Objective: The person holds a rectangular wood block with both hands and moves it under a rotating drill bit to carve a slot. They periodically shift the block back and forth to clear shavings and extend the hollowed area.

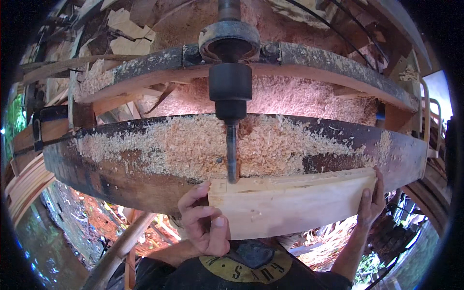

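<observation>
A pale wooden board (290, 205) lies at the near edge of a dark workbench (140, 186), its broad face toward me. My left hand (205, 222) grips the board's left end, fingers curled round it and thumb on the face. At the other end my right hand (371, 200) clasps the board, thumb on the front and fingers up its side. A drill bit (231, 154) points down from a black chuck (230, 89), and its tip is at the board's upper edge, near the left end. Whether the tip has entered the wood I cannot tell.
Wood shavings (183, 145) cover much of the bench around the bit. Behind it runs a wooden rail (328, 65), with a heap of sawdust (299, 96) beyond. A clamp-like black piece (46, 121) sits at the left end. Slanting below the bench is a wooden pole (121, 249).
</observation>
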A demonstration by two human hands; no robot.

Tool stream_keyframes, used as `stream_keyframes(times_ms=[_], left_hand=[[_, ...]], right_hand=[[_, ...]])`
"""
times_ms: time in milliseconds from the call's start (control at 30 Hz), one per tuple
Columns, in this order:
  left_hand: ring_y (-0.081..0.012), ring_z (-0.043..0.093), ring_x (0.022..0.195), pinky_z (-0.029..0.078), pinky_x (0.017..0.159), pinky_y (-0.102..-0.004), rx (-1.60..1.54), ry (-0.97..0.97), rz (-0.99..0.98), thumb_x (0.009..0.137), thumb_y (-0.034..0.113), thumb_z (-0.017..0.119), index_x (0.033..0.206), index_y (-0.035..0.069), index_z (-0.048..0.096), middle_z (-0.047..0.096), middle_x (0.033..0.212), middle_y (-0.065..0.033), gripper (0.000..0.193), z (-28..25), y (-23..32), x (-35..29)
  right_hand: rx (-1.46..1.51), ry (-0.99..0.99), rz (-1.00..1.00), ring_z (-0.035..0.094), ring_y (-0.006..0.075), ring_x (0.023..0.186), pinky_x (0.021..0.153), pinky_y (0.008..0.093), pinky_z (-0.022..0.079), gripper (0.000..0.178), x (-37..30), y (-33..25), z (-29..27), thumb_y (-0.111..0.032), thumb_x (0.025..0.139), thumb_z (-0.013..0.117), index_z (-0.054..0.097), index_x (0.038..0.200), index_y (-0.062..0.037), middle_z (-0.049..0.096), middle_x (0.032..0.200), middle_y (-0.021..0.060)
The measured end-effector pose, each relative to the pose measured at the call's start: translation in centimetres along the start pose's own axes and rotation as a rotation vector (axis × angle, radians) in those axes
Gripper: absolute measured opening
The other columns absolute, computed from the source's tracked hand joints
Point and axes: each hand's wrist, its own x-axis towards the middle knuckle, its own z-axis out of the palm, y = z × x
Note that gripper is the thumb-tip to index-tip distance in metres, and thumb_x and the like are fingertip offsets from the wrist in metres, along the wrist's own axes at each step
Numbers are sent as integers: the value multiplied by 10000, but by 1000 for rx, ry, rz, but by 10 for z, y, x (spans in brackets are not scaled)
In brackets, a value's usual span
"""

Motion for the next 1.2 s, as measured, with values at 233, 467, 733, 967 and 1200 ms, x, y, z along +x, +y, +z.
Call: stream_keyframes(times_ms=[233,467,733,967,1200], left_hand=[[-371,468,1362,388,1139,-485,-25,-49,2,902,3,553,1207,24,524,470,1383,-274,307,-3,2,1],[-381,485,1350,401,1131,-484,-53,-3,49,917,16,559,1229,24,504,486,1372,-266,317,2,-3,1],[-376,539,1301,468,1078,-512,69,-77,88,941,58,535,1304,73,470,496,1368,-245,369,-7,-2,4],[-361,562,1272,483,1061,-489,47,-88,117,953,48,536,1305,50,465,513,1361,-247,359,-9,-9,0],[-338,560,1246,477,1054,-441,18,-42,109,983,92,558,1256,6,451,490,1358,-259,306,-5,-10,1]], right_hand=[[20,13,39,582,319,1280,1107,454,437,714,1,-7,0,-444,968,648,531,1430,89,603,1416,230],[1,-6,46,578,285,1275,1107,424,428,722,0,-5,-2,-405,971,648,488,1482,80,604,1412,209],[-2,-6,18,595,267,1240,1082,414,449,666,2,-10,2,-361,987,643,508,1465,83,617,1390,205],[25,23,-12,573,313,1274,1098,436,430,620,1,-10,3,-283,958,667,535,1439,86,605,1394,219],[-27,44,13,607,298,1228,1075,414,451,578,2,-12,4,-250,949,659,571,1423,68,641,1324,225]])
